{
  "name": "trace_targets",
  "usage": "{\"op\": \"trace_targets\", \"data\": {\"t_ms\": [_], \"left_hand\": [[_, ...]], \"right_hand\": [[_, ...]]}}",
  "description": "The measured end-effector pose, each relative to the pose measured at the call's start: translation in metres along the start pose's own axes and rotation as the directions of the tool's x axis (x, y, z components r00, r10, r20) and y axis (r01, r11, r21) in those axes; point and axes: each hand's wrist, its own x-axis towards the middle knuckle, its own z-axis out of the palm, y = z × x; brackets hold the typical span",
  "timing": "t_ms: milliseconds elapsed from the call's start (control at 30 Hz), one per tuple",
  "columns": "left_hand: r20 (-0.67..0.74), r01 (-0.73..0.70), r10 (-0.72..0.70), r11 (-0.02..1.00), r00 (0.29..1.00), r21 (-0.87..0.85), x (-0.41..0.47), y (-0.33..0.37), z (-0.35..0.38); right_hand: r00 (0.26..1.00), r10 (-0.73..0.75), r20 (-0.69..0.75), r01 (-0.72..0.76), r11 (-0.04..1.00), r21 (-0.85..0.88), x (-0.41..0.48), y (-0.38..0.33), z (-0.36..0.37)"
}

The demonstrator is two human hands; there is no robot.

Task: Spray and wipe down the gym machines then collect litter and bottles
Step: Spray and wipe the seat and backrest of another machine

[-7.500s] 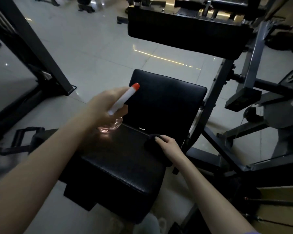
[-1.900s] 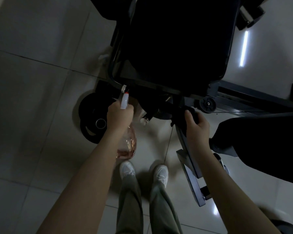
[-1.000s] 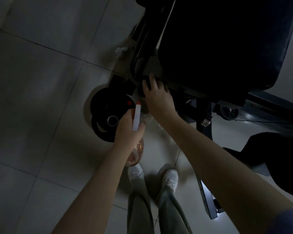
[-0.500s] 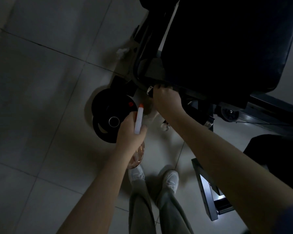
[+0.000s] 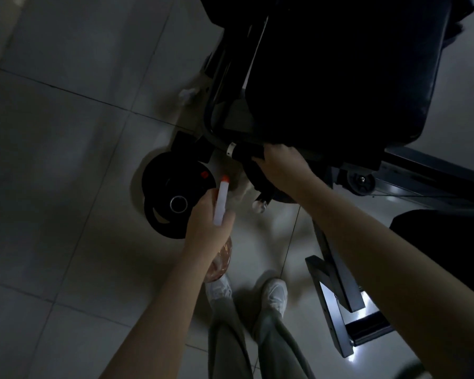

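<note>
1. The right grip [image 5: 282, 165] has shifted rightward along the machine's lower frame bar [image 5: 219, 138]. One second ago it lay with fingers spread at the bar's left bend. It now sits under the front edge of the black pad [image 5: 340, 64].
2. The right grip is clenched over a dark cloth [image 5: 253, 173] pressed to the frame. The light is poor and the cloth's outline is hard to separate from the metal.
3. The left grip [image 5: 211, 225] is wrapped round the neck of the spray bottle [image 5: 221, 203], with the orange tip aimed toward the frame. It has stayed in much the same place, above the near edge of the weight plate [image 5: 173, 198] lying on the floor [image 5: 66, 160]. No mist is visible.
4. Judgement: spraying is paused and a wiping pass along the underside is in hand. The sideways travel suggests the bar is being covered end to end, with the stretch further right still to do.
5. A crumpled white scrap [image 5: 188, 93] lies on the floor just beside the machine's left side, untouched. Litter collection has not begun, and both grips are occupied.
</note>
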Motion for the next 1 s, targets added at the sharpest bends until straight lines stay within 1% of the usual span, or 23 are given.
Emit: {"op": "trace_targets", "data": {"t_ms": [33, 67, 133, 200, 233, 300, 367, 433, 467, 500, 533, 600, 633, 733, 767, 800, 867, 900, 933, 1000], "left_hand": [[0.004, -0.002, 0.002, 1.000, 1.000, -0.007, -0.002, -0.001, 0.000], [0.009, -0.005, 0.005, 1.000, 1.000, -0.014, -0.003, -0.002, 0.000], [0.010, -0.008, 0.008, 1.000, 1.000, -0.023, -0.005, -0.005, 0.001], [0.005, 0.001, -0.001, 1.000, 1.000, -0.021, -0.007, -0.006, 0.004], [0.007, -0.002, 0.002, 1.000, 1.000, -0.005, -0.008, -0.006, 0.005], [0.030, -0.029, 0.028, 0.999, 0.999, 0.045, -0.008, -0.005, 0.009], [0.048, -0.052, 0.050, 0.998, 0.998, 0.040, -0.012, 0.000, 0.011], [0.056, -0.053, 0.052, 0.998, 0.997, 0.020, -0.014, 0.001, 0.014], [0.054, -0.046, 0.045, 0.999, 0.998, 0.020, -0.016, 0.001, 0.015], [0.052, -0.035, 0.034, 0.999, 0.998, 0.025, -0.016, 0.001, 0.016], [0.050, -0.028, 0.027, 0.999, 0.998, 0.024, -0.017, 0.000, 0.018], [0.058, -0.016, 0.016, 1.000, 0.998, 0.009, -0.018, -0.002, 0.021], [0.062, -0.009, 0.009, 1.000, 0.998, 0.006, -0.019, -0.002, 0.022], [0.093, -0.009, 0.009, 1.000, 0.996, 0.001, -0.020, 0.000, 0.023], [0.105, -0.008, 0.009, 1.000, 0.994, -0.006, -0.022, 0.000, 0.023], [0.113, -0.005, 0.007, 1.000, 0.994, -0.019, -0.023, 0.001, 0.022], [0.132, -0.028, 0.033, 0.999, 0.991, -0.039, -0.026, 0.001, 0.021], [0.137, -0.045, 0.050, 0.998, 0.989, -0.043, -0.027, 0.000, 0.021], [0.144, -0.051, 0.057, 0.998, 0.988, -0.046, -0.028, -0.001, 0.021], [0.149, -0.051, 0.056, 0.998, 0.987, -0.040, -0.028, -0.003, 0.022]], "right_hand": [[0.999, 0.030, 0.012, -0.031, 0.999, 0.022, -0.008, 0.007, -0.001], [0.999, 0.052, 0.015, -0.052, 0.998, -0.023, -0.017, 0.014, -0.001], [0.999, 0.052, 0.003, -0.051, 0.983, -0.176, -0.032, 0.019, 0.002], [0.998, 0.053, 0.020, -0.048, 0.978, -0.205, -0.029, 0.014, 0.001], [0.997, 0.044, 0.063, -0.030, 0.976, -0.215, -0.022, 0.011, -0.003], [0.990, -0.020, 0.141, 0.055, 0.966, -0.251, -0.012, 0.006, -0.011], [0.992, -0.066, 0.105, 0.087, 0.973, -0.215, -0.011, 0.010, -0.018], [0.996, -0.025, 0.082, 0.030, 0.998, -0.059, -0.018, 0.020, -0.021], [0.994, 0.010, 0.106, -0.010, 1.000, 0.006, -0.025, 0.025, -0.021], [0.991, 0.035, 0.129, -0.036, 0.999, 0.011, -0.034, 0.030, -0.019], [0.989, 0.060, 0.133, -0.053, 0.997, -0.056, -0.043, 0.033, -0.015], [0.991, 0.092, 0.096, -0.066, 0.967, -0.247, -0.055, 0.034, -0.007], [0.990, 0.106, 0.090, -0.076, 0.954, -0.291, -0.053, 0.033, -0.006], [0.987, 0.047, 0.151, -0.005, 0.963, -0.268, -0.033, 0.026, -0.010], [0.990, 0.027, 0.140, 0.008, 0.969, -0.247, -0.032, 0.025, -0.013], [0.995, 0.016, 0.095, 0.006, 0.975, -0.223, -0.034, 0.026, -0.015], [0.999, 0.032, -0.017, -0.034, 0.989, -0.147, -0.049, 0.034, -0.013], [0.998, 0.048, -0.049, -0.053, 0.992, -0.112, -0.058, 0.038, -0.009], [0.996, 0.068, -0.064, -0.076, 0.990, -0.117, -0.066, 0.043, -0.004], [0.993, 0.084, -0.080, -0.101, 0.964, -0.246, -0.074, 0.050, 0.007]]}}
